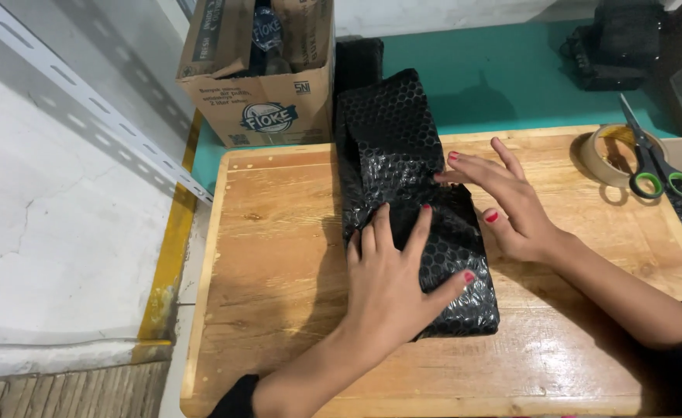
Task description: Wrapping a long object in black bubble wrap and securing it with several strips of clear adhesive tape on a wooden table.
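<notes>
A bundle wrapped in black bubble wrap point(403, 147) lies lengthwise on a wooden board point(279, 255). My left hand point(391, 282) lies flat on the near part of the bundle, fingers spread and pressing the wrap down. My right hand point(503, 201) rests on the bundle's right side, fingertips on a fold of the wrap near its middle. The far end of the wrap stretches back past the board's edge. What is inside the wrap is hidden.
An open cardboard box point(267, 70) stands at the board's back left corner. A roll of brown tape point(608, 155) and green-handled scissors point(651, 166) lie at the right. Dark items point(612, 46) sit on the teal surface behind. A white wall and slotted metal rail point(85, 93) run along the left.
</notes>
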